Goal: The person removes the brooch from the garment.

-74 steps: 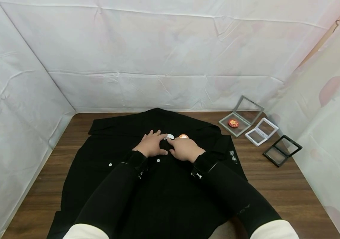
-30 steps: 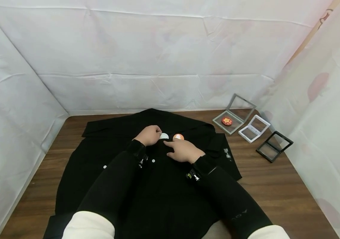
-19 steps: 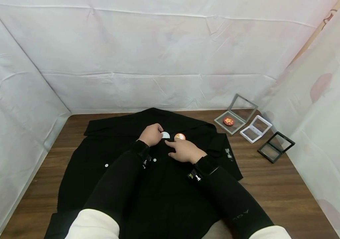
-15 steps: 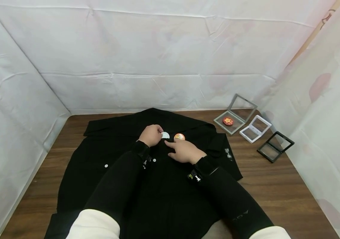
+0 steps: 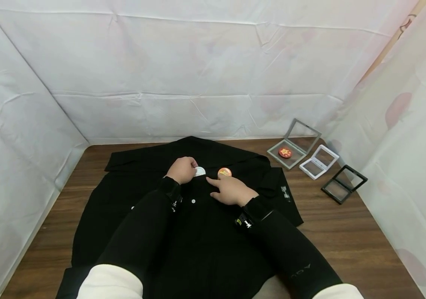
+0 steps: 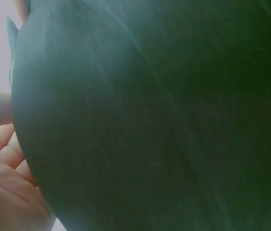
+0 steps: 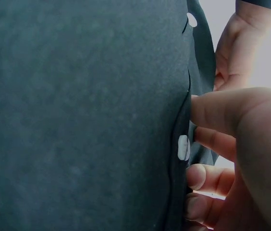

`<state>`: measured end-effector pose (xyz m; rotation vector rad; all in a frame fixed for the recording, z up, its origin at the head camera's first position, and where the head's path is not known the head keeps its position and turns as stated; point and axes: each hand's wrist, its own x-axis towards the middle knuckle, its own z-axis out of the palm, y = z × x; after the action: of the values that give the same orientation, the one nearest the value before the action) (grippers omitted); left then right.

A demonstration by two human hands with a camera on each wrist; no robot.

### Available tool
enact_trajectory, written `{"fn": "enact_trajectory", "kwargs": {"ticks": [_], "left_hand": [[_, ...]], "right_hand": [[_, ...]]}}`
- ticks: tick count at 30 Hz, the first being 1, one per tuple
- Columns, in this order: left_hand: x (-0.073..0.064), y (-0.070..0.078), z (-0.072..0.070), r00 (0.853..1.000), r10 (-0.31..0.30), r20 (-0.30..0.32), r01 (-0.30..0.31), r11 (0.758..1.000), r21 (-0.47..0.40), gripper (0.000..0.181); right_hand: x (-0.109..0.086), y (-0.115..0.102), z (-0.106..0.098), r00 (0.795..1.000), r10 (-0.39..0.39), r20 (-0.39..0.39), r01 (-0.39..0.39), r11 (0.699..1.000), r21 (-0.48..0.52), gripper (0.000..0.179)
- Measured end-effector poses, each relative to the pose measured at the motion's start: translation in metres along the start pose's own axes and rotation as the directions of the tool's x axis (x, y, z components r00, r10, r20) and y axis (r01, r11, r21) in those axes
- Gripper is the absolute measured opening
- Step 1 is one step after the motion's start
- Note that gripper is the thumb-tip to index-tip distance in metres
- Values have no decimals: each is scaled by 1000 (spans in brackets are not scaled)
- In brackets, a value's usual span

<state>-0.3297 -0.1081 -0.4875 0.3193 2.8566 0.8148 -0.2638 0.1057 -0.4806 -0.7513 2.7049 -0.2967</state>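
Mid-frame, your left hand point(image 5: 181, 170) pinches the white disc point(image 5: 200, 171) by its left edge, so the disc lies just right of those fingers. Your right hand point(image 5: 234, 190), farther from it, rests lower right on the shirt point(image 5: 104, 224), index straight, thumb apart.

The left hand point(image 5: 181, 170) apparently pinches a white disc point(image 5: 200, 171) on a black shirt point(image 5: 207, 241).

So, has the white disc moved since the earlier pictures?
Yes, slightly left in the head view: the white disc at the left hand now sits farther from the gray case.
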Motion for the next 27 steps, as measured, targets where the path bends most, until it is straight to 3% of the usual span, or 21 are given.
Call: {"fn": "enact_trajectory", "kwargs": {"ticks": [8, 17, 22, 27], "left_hand": [[-13, -4, -21, 997, -14, 73, 18, 999, -46, 9], [-35, 5, -40, 998, -44, -38, 35, 975, -220, 8], [-56, 12, -40, 995, -39, -95, -2, 919, -394, 7], [-76, 21, -32, 986, -57, -157, -41, 828, -560, 9]], "right_hand": [[3, 0, 0, 1000, 6, 12, -6, 1000, -3, 60], [2, -2, 1, 1000, -2, -14, 2, 1000, 1, 59], [-1, 0, 3, 999, 10, -39, -9, 999, 35, 58], [-12, -1, 3, 991, 9, -130, 7, 992, 125, 52]]}}
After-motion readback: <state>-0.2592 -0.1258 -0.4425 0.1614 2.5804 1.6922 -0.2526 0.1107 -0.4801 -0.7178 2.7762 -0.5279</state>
